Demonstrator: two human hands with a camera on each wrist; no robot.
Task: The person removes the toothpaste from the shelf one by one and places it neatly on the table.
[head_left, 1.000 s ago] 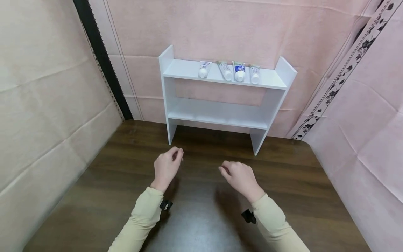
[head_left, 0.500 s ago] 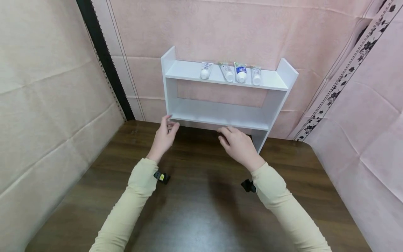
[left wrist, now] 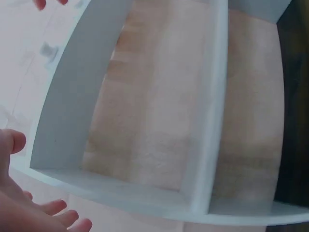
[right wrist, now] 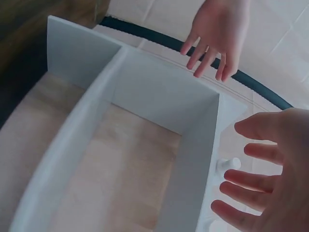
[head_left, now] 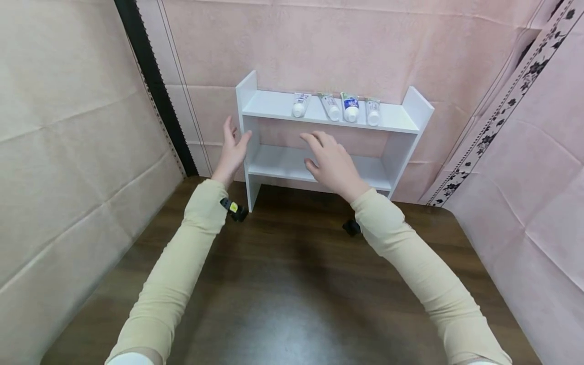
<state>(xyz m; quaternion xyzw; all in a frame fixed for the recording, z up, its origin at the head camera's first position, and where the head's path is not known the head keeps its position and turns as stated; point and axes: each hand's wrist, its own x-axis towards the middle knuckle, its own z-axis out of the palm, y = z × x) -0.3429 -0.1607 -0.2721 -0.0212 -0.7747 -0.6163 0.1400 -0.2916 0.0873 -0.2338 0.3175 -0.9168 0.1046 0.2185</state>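
Observation:
My left hand [head_left: 233, 153] is raised at the left side panel of the white shelf [head_left: 292, 170], fingers spread and holding nothing. In front of the shelf's middle, my right hand [head_left: 331, 163] hangs in the air with relaxed, parted fingers and nothing in them. Along the top board lie several white squeeze tubes, caps toward me: a leftmost tube [head_left: 300, 105], a tilted tube [head_left: 330, 107], a tube with a blue label [head_left: 351, 107] and a rightmost tube [head_left: 372, 112]. In the right wrist view, a tube cap [right wrist: 227, 166] pokes past the top board's edge near my right fingers.
The shelf stands at the back of a dark brown wooden table [head_left: 274, 284]. Pink cloth [head_left: 333, 45] hangs behind it, with pale cloth [head_left: 77, 152] on the left and more pink cloth [head_left: 524, 167] on the right. A black strip [head_left: 155, 86] runs down the back left corner.
Both hands have risen from low over the table, moving forward to the shelf. Their fingers have gone from curled to spread. The tubes and the shelf keep their places.

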